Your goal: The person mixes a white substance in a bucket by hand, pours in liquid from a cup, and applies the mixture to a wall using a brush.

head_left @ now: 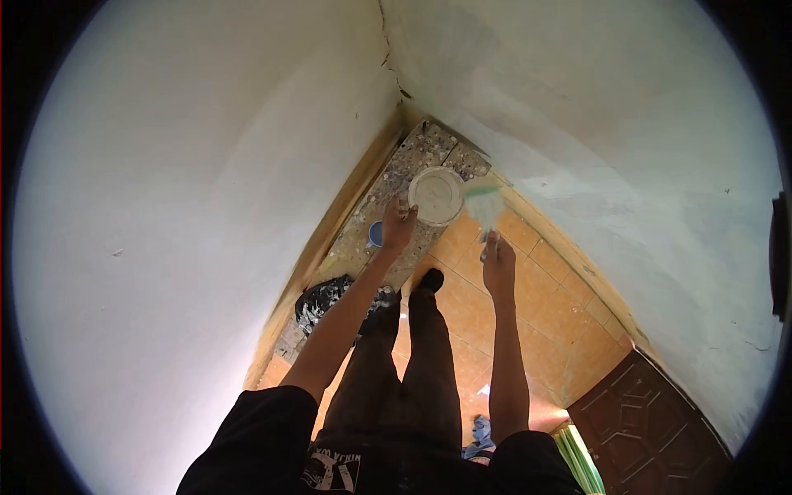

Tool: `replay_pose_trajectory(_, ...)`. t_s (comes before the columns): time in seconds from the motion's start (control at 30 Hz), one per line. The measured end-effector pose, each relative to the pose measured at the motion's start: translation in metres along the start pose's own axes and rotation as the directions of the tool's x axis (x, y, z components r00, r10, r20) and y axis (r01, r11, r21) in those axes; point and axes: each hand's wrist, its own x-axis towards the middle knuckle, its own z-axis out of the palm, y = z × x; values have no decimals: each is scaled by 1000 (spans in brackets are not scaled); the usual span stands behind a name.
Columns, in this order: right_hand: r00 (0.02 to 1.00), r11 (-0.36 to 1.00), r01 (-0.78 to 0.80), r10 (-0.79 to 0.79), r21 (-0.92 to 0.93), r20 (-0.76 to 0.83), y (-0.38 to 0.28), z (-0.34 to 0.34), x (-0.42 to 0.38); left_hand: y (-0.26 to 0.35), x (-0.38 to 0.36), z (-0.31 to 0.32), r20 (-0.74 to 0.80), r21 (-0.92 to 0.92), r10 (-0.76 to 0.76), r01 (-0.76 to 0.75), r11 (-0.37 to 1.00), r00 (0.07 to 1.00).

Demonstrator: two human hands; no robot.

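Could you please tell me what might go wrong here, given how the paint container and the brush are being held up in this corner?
1. The left hand grips the open paint container by its rim, high above the tiled floor; a slip could spill it.
2. The loaded brush in the right hand may drip onto the floor or the person's legs.
3. The person seems to stand on a narrow spattered plank, so footing looks risky.

We look down from high in a white-walled corner. Our left hand (399, 224) grips the rim of a white paint bucket (436, 195) at its seven o'clock edge. Our right hand (498, 266) holds a wide brush (483, 203), its pale bristles just beside the bucket at three o'clock. Below lie a paint-spattered board (388, 198), orange floor tiles (544, 322), and a brown door (652, 429) at four o'clock.
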Motion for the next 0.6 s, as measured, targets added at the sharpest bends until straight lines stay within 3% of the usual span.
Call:
replay_pose_trajectory(0.07,995,918,17,22,-395,95,-3,-2,3,-23,6,10,-17,-13,50,-50,999,999)
replay_pose_trajectory(0.17,989,759,37,64,-649,131,-28,6,23,-35,10,14,-18,-81,58,-59,995,998)
replay_pose_trajectory(0.23,992,654,101,-9,-749,126,-27,17,41,-34,9,13,1,-131,42,-42,990,999)
replay_pose_trajectory(0.47,916,471,351,7,-809,401,-15,58,105,-52,12,17,47,-313,33,-16,950,998)
replay_pose_trajectory(0.6,892,390,415,3,-822,452,3,84,130,-62,19,25,40,-328,2,12,945,999)
